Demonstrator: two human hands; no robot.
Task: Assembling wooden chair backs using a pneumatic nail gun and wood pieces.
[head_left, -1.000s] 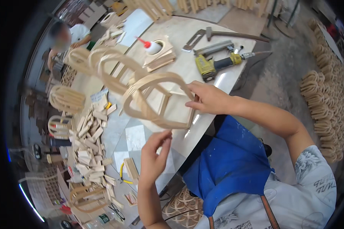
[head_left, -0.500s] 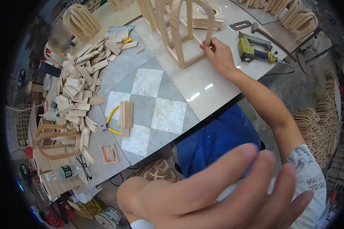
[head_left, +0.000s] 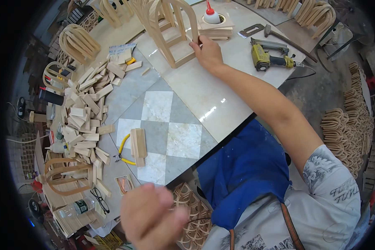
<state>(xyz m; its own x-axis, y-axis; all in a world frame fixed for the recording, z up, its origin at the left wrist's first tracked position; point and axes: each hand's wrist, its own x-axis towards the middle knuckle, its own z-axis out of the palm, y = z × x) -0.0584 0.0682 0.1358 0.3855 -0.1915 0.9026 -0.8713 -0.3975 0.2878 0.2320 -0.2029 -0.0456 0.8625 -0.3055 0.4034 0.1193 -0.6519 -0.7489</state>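
Note:
My right hand (head_left: 209,54) grips the lower side of an arched wooden frame (head_left: 177,64), fingers wrapped around its near right upright. The frame stands upright on the pale tabletop (head_left: 196,96). Close to the camera, my left hand (head_left: 152,216) is smeared by motion, its fingers seemingly bent; I cannot make out anything in it. On the table beyond it lie a small stack of wood strips (head_left: 138,143) and yellow-handled pliers (head_left: 122,151), partly behind the strips. A small open box (head_left: 122,183) sits nearby, partly covered by the left hand.
Loose wood blocks (head_left: 87,108) form a heap at left. A green nail gun (head_left: 264,56) and a hammer (head_left: 287,41) rest at right. Behind my right hand, a red-tipped glue bottle (head_left: 211,16) stands on square wooden plates (head_left: 214,32). Glasses (head_left: 99,200) and a plastic bottle (head_left: 75,207) lie at lower left.
My right hand and the arched frame have moved left and away. My left hand has swung left and down, its spread fingers now drawn in, and the glue bottle has come into view.

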